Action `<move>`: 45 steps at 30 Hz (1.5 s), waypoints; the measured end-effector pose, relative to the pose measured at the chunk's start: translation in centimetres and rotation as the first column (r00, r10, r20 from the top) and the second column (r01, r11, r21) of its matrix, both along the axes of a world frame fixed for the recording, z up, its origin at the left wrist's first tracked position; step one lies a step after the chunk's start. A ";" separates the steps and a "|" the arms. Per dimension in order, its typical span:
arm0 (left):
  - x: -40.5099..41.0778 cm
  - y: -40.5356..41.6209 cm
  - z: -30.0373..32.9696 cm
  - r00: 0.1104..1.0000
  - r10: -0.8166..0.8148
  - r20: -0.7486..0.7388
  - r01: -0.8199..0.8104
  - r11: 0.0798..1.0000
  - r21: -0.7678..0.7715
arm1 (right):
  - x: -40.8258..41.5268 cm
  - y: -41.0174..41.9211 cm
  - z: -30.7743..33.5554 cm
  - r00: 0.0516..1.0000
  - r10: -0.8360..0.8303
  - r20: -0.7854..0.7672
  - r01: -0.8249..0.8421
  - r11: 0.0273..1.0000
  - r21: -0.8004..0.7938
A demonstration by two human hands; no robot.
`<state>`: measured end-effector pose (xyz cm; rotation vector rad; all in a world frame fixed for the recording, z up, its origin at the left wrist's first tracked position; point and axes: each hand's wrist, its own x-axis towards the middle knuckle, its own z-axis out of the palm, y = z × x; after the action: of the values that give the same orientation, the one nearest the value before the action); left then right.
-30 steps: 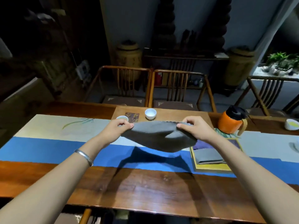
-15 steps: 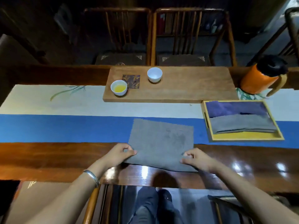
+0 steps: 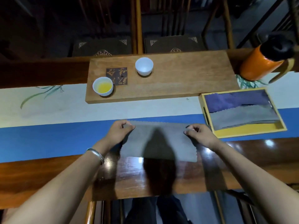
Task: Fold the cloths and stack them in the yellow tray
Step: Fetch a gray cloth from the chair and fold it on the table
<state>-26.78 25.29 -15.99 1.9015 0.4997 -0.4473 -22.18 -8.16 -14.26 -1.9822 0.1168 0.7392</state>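
A grey cloth (image 3: 159,141) lies folded in half on the table, its doubled edge toward the far side, half on the blue runner and half on the wood. My left hand (image 3: 119,134) pinches its far left corner. My right hand (image 3: 198,134) pinches its far right corner. To the right sits the yellow tray (image 3: 246,132), holding a folded grey cloth (image 3: 242,118) on top of a purple cloth (image 3: 233,99).
A wooden board (image 3: 178,80) lies beyond the cloth with a white cup of yellow liquid (image 3: 102,86) and an empty white cup (image 3: 144,66). An orange flask with a black lid (image 3: 260,63) stands at the far right. Two chairs stand behind the table.
The cloth was held up in the air, then laid flat on the table. Both hands have since carried its near edge over to the far edge, folding it in half.
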 end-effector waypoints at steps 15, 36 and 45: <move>4.6 1.0 -1.6 0.935 -0.326 -0.141 0.349 0.770 0.535 | 1.7 1.6 -2.8 0.943 0.189 0.272 0.005 0.813 -0.583; -7.3 2.6 -1.9 0.747 -0.664 -0.033 0.548 0.586 0.597 | -8.4 -2.5 -1.0 0.656 0.743 0.129 -0.459 0.530 -0.713; -7.7 2.6 -1.0 0.777 -0.629 0.036 0.484 0.633 0.604 | -8.8 -0.6 -1.2 0.704 0.701 0.117 -0.372 0.503 -0.780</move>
<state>-34.53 27.87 -17.03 2.6688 -0.1956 -0.4848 -30.98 -8.72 -15.51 -2.9721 -0.6510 0.6798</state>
